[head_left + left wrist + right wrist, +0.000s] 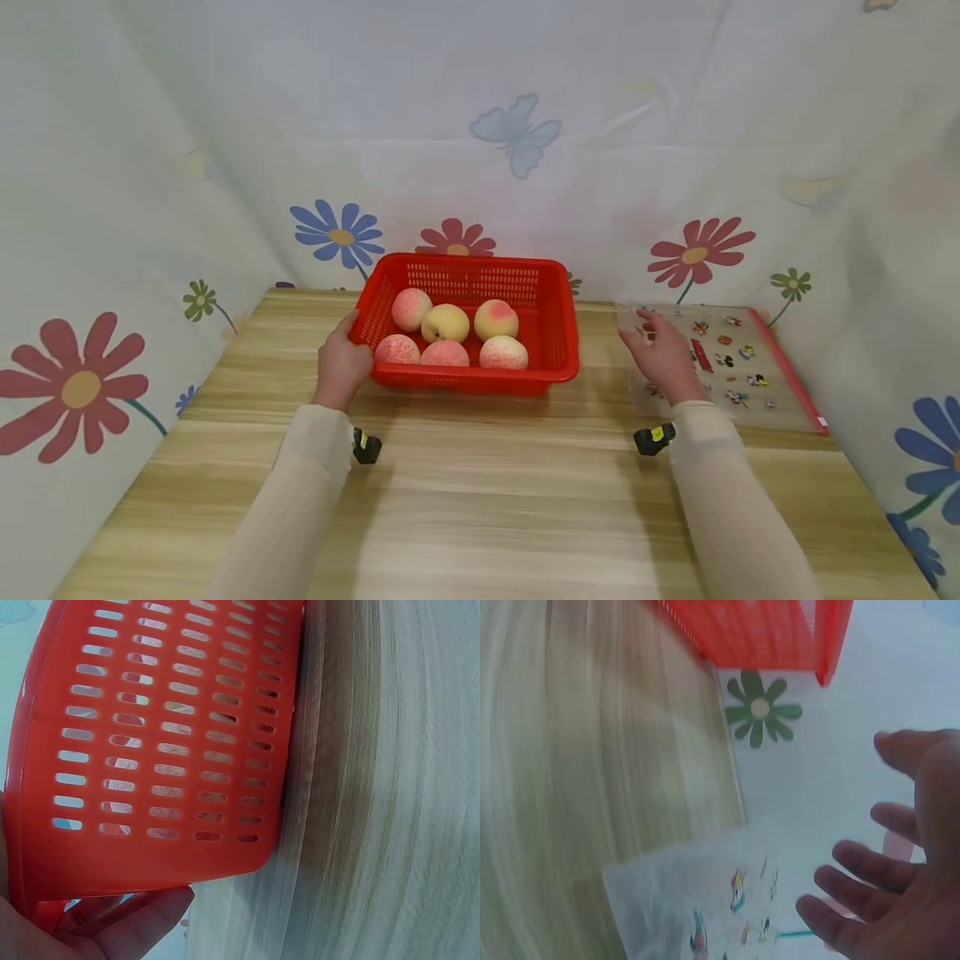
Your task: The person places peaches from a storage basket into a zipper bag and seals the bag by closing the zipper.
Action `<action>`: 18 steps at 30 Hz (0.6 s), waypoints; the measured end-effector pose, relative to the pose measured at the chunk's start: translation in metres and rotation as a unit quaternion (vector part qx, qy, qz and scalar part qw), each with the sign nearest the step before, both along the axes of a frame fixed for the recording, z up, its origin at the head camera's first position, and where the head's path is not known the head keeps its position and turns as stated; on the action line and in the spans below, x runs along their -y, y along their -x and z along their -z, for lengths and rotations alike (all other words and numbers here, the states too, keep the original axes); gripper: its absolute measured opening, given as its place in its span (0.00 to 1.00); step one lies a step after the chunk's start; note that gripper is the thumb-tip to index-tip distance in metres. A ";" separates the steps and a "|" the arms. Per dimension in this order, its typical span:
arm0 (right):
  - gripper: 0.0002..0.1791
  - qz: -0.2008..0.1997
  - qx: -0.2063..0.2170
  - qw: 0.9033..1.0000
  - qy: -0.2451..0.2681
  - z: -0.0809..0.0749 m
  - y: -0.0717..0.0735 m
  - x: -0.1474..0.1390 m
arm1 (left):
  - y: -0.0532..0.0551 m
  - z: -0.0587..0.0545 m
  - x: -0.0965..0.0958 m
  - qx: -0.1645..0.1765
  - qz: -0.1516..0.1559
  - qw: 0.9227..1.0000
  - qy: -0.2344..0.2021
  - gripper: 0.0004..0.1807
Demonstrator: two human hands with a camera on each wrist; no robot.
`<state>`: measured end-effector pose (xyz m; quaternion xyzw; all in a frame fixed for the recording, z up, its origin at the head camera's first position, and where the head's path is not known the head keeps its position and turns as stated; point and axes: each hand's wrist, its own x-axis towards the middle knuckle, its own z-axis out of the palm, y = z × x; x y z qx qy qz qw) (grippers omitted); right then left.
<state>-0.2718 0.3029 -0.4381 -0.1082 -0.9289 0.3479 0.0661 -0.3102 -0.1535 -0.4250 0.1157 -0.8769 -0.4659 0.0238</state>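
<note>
A red plastic basket (457, 382) with slotted walls stands at the back of the table, holding several peaches, among them a yellow one (446, 323) and a pink speckled one (504, 352). At its left end my left hand (344, 363) grips the rim; in the left wrist view, fingers (139, 922) curl under the rim against the outside wall. My right hand (664, 357) is held in the air right of the basket, over a clear bag (780, 387) printed with small cartoon figures. In the right wrist view its fingers (870, 896) are spread, touching nothing.
The clear bag has a red zip edge (787, 367) and lies flat at the table's right. A white cloth (600, 200) with flowers and a butterfly hangs behind and on both sides of the wood-grain table (495, 500).
</note>
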 end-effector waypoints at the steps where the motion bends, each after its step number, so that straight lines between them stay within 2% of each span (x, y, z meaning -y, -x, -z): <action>1: 0.40 0.008 0.000 1.000 -0.005 0.001 -0.001 -0.003 | 0.000 0.000 0.000 0.001 -0.001 1.000 -0.001 0.41; 10: 0.38 0.041 -0.009 0.998 -0.043 0.008 -0.009 -0.032 | 0.001 -0.001 -0.001 0.007 -0.001 1.000 -0.006 0.41; 18: 0.41 0.053 0.035 0.997 -0.034 0.005 -0.010 -0.040 | 0.000 0.000 0.000 0.008 -0.001 1.000 0.004 0.42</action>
